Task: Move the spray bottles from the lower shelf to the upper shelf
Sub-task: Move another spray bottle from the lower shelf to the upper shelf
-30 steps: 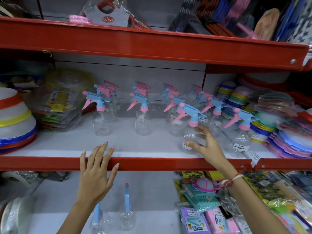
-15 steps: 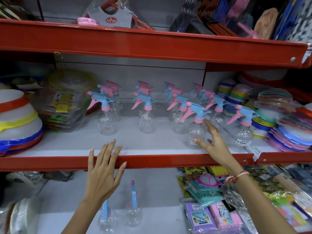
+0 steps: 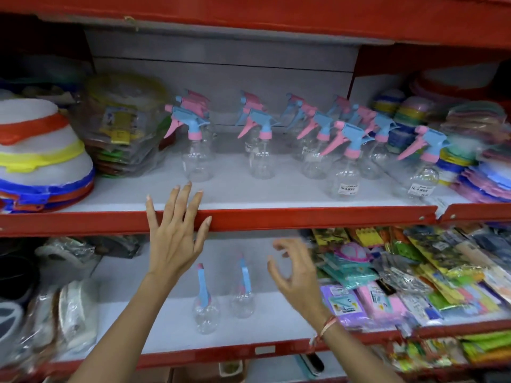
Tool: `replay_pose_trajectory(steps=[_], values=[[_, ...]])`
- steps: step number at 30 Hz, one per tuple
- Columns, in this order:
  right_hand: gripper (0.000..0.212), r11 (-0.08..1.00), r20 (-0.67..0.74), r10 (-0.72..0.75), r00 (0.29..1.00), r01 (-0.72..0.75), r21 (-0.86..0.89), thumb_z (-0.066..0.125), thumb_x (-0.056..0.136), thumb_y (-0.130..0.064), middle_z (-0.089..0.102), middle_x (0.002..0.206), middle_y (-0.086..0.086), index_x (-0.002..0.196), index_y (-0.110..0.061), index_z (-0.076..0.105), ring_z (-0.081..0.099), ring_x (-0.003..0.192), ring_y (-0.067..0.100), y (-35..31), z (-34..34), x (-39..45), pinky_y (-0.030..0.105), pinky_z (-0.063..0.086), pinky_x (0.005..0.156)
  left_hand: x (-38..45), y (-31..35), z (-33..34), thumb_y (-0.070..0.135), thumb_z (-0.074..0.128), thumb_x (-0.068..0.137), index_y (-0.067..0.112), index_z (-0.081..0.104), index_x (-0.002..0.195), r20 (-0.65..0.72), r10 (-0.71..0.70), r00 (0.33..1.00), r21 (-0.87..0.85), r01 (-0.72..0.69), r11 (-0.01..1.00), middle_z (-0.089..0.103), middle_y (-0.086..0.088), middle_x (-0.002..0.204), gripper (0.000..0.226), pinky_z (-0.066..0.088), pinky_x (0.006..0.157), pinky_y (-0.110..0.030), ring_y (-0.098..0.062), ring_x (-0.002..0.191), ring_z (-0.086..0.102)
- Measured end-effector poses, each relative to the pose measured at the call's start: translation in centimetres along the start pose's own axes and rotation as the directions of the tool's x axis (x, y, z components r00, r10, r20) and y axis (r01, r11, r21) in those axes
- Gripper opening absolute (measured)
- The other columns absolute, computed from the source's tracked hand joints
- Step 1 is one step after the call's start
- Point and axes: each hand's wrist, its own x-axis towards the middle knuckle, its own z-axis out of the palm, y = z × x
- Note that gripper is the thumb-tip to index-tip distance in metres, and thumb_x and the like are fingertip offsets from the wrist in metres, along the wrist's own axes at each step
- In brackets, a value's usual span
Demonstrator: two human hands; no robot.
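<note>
Two clear spray bottles with blue and pink heads stand on the white lower shelf (image 3: 171,333): the left bottle (image 3: 205,308) and the right bottle (image 3: 243,294). Several more bottles of the same kind stand on the upper shelf (image 3: 276,217), the nearest one (image 3: 344,172) at its front right. My left hand (image 3: 175,236) is spread flat, its fingertips over the upper shelf's red front lip. My right hand (image 3: 294,275) hovers empty with curled fingers, just right of the lower right bottle and apart from it.
Stacked white basins (image 3: 41,161) with coloured rims and bagged goods (image 3: 121,128) fill the upper shelf's left. Stacked coloured lids (image 3: 481,172) crowd its right end. Packaged items (image 3: 414,277) cover the lower shelf's right side; wrapped goods (image 3: 69,310) lie at its left.
My right hand has let go of the front bottle on the upper shelf and dropped to the lower shelf beside the two bottles. The view has tilted downward. My left hand stays put.
</note>
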Motion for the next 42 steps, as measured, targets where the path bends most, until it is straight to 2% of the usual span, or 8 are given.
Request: replay_pose_trajectory(steps=[4, 6, 9, 13, 18, 24, 28, 42], values=[[0.063, 0.907, 0.353, 0.41, 0.841, -0.416, -0.062, 0.068, 0.082, -0.035, 0.053, 0.133, 0.004, 0.136, -0.013, 0.045, 0.051, 0.123, 0.02, 1.5, 6.1, -3.2, 0.029, 0.04, 0.104, 0.1, -0.4, 0.6, 0.047, 0.036, 0.101, 0.019, 0.046, 0.144, 0.014, 0.002, 1.0, -0.028, -0.002, 1.0, 0.04, -0.012, 0.156, 0.052, 0.013, 0.118, -0.062, -0.034, 0.141, 0.04], [0.07, 0.819, 0.399, 0.552, 0.732, -0.566, -0.095, 0.071, 0.083, -0.035, 0.054, 0.133, 0.006, 0.14, -0.01, 0.04, 0.054, 0.121, 0.025, 2.1, 8.6, -4.0, 0.03, 0.042, 0.101, 0.2, -0.4, 0.8, 0.048, 0.036, 0.1, 0.021, 0.046, 0.143, 0.012, 0.002, 1.0, -0.04, -0.002, 0.999, 0.04, -0.012, 0.156, 0.051, 0.012, 0.117, -0.061, -0.035, 0.141, 0.04], [0.045, 0.743, 0.338, 0.653, 0.678, -0.659, -0.114, 0.067, 0.088, -0.027, 0.066, 0.106, 0.009, 0.126, -0.008, 0.054, 0.064, 0.094, 0.029, 2.5, 11.0, -4.4, 0.037, 0.052, 0.081, 0.3, -0.7, 1.0, 0.05, 0.036, 0.1, 0.022, 0.045, 0.144, 0.015, 0.012, 1.0, -0.04, -0.012, 0.999, 0.038, -0.011, 0.157, 0.053, 0.011, 0.117, -0.06, -0.035, 0.141, 0.04], [0.024, 0.739, 0.271, 0.66, 0.701, -0.67, -0.069, 0.064, 0.092, -0.021, 0.072, 0.094, 0.014, 0.111, -0.007, 0.063, 0.066, 0.081, 0.031, 2.7, 11.3, -4.9, 0.041, 0.054, 0.072, 0.3, -0.7, 1.1, 0.053, 0.035, 0.1, 0.024, 0.043, 0.146, 0.022, 0.028, 0.999, -0.027, -0.027, 0.999, 0.037, -0.011, 0.158, 0.054, 0.009, 0.117, -0.059, -0.034, 0.142, 0.039], [0.024, 0.783, 0.26, 0.599, 0.757, -0.622, 0.005, 0.065, 0.09, -0.029, 0.071, 0.093, 0.0, 0.112, -0.021, 0.06, 0.062, 0.073, 0.009, 1.6, 8.1, -5.6, 0.013, 0.046, 0.061, 0.2, -0.8, 1.2, 0.053, 0.036, 0.1, 0.024, 0.044, 0.145, 0.029, 0.027, 0.999, -0.054, -0.025, 0.998, 0.037, -0.011, 0.158, 0.054, 0.011, 0.117, -0.06, -0.035, 0.143, 0.038], [0.022, 0.849, 0.232, 0.509, 0.829, -0.527, 0.021, 0.062, 0.088, -0.042, 0.061, 0.062, -0.015, 0.1, -0.024, 0.062, 0.047, 0.051, 0.004, -1.6, 1.7, -4.7, 0.017, 0.034, 0.049, 0.2, -0.7, 1.0, 0.052, 0.036, 0.1, 0.024, 0.045, 0.145, 0.028, 0.021, 0.999, -0.096, -0.018, 0.995, 0.038, -0.011, 0.157, 0.054, 0.011, 0.117, -0.06, -0.035, 0.142, 0.038], [0.024, 0.888, 0.216, 0.429, 0.877, -0.453, 0.073, 0.06, 0.082, -0.05, 0.067, 0.086, -0.019, 0.096, -0.031, 0.062, 0.06, 0.067, 0.006, -4.8, -2.4, -2.2, 0.02, 0.041, 0.058, 0.1, -0.6, 0.8, 0.052, 0.036, 0.099, 0.024, 0.044, 0.146, 0.048, 0.017, 0.999, -0.104, -0.012, 0.994, 0.039, -0.011, 0.156, 0.055, 0.012, 0.117, -0.061, -0.036, 0.141, 0.039], [0.031, 0.97, 0.054, 0.136, 0.989, -0.144, 0.194, 0.061, 0.086, -0.045, 0.071, 0.091, 0.001, 0.098, -0.017, 0.064, 0.069, 0.089, 0.011, -9.3, -8.8, 15.3, 0.035, 0.055, 0.087, 0.0, -0.7, 0.8, 0.055, 0.033, 0.097, 0.024, 0.047, 0.145, 0.069, 0.023, 0.997, -0.106, -0.016, 0.994, 0.043, -0.01, 0.154, 0.058, 0.015, 0.117, -0.061, -0.032, 0.139, 0.038]])
